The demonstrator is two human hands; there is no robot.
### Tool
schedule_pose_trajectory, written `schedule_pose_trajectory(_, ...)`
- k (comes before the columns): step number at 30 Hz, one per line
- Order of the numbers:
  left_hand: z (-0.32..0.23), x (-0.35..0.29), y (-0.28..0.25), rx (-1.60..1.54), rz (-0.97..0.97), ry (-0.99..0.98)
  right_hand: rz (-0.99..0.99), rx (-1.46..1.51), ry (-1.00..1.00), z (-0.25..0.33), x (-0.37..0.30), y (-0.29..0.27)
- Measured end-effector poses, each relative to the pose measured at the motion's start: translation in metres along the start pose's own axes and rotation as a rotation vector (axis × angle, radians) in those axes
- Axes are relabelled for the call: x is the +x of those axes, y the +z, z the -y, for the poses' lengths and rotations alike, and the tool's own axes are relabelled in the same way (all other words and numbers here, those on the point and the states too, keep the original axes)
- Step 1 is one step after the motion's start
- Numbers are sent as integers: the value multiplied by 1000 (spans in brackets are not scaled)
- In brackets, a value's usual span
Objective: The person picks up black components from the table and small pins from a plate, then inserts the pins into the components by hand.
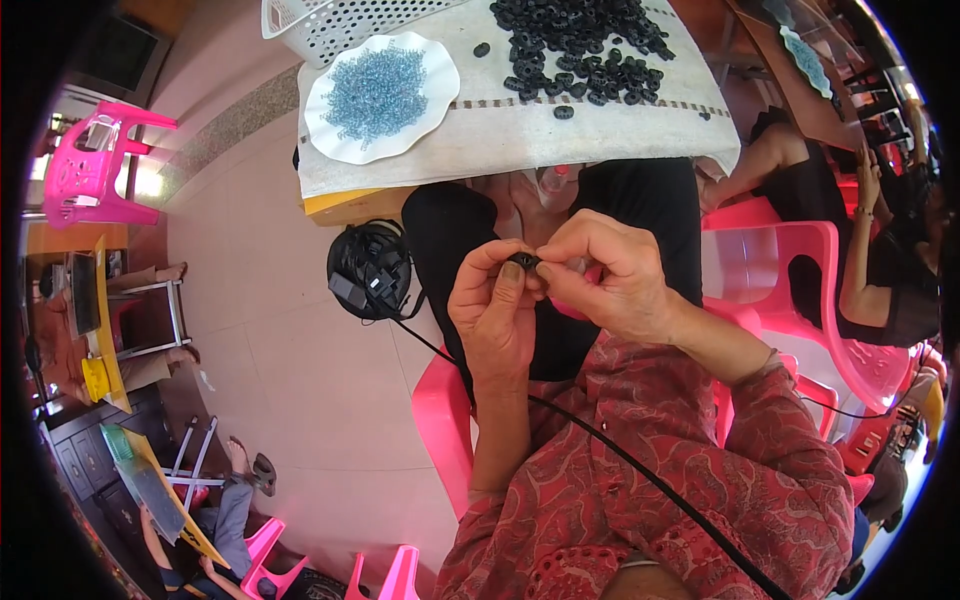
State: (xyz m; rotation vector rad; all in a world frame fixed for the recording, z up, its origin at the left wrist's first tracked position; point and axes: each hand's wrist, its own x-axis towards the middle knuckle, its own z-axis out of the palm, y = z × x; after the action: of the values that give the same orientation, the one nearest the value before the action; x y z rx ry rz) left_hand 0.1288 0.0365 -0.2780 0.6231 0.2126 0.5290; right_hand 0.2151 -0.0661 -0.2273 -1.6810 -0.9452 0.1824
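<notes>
A single black ring point(523, 261) was pinched between the grips of the left hand point(497, 310) and right hand point(610, 275), over the lap. Firm fingertip pressure would have suited it. Beyond the grip, the counter point(520, 140) carried one plate of blue beads point(380, 95) and dozens of black rings point(580, 45), too many to count.
</notes>
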Motion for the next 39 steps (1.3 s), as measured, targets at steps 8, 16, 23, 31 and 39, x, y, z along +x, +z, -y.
schedule_pose_trajectory(8, 0, -1, 0, 4, -5, -6, -9, 3, 20, 0, 0, 2)
schedule_pose_trajectory(16, 3, -1, -1, 36, -2, 10, -30, -132, -54, 2, 1, 2)
schedule_pose_trajectory(23, 4, -2, 1, 183, -30, 82, -23, -152, -52, 1, 1, 1)
schedule_pose_trajectory(31, 3, -2, 1, 282, -25, 131, 18, -121, 0, 1, 2, -1)
schedule_pose_trajectory(39, 5, -1, -3, 276, -28, 88, 47, 148, 279, -9, 2, -1)
